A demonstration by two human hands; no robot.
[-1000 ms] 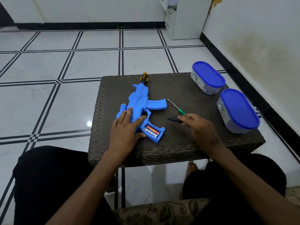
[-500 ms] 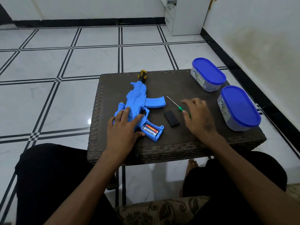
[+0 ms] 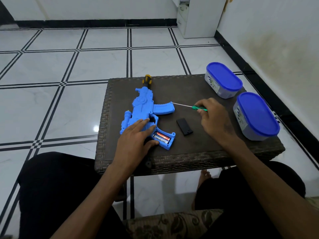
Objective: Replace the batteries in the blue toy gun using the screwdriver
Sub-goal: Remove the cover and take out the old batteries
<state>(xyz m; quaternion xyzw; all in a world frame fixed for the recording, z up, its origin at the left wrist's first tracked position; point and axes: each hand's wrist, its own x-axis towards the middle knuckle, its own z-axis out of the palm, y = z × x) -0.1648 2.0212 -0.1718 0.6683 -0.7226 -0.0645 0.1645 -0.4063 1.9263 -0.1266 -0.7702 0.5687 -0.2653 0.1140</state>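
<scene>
Left hand [image 3: 136, 135] lies flat with straight fingers on the blue toy gun [image 3: 148, 114] on the table [image 3: 198, 152]; the right hand [image 3: 214, 118], spread a moment ago, now pinches the green screwdriver [image 3: 189, 106]. Batteries [image 3: 162, 136] sit exposed in the grip, black cover [image 3: 184, 126] beside it, two blue-lidded containers [image 3: 255, 114] at right.

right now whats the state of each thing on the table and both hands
blue toy gun: lying flat, battery compartment open
batteries: seated in the compartment
black battery cover: off, flat on the table
green screwdriver: pinched by right hand
left hand: fingers straight, pressing the gun
two containers: lids on
</scene>
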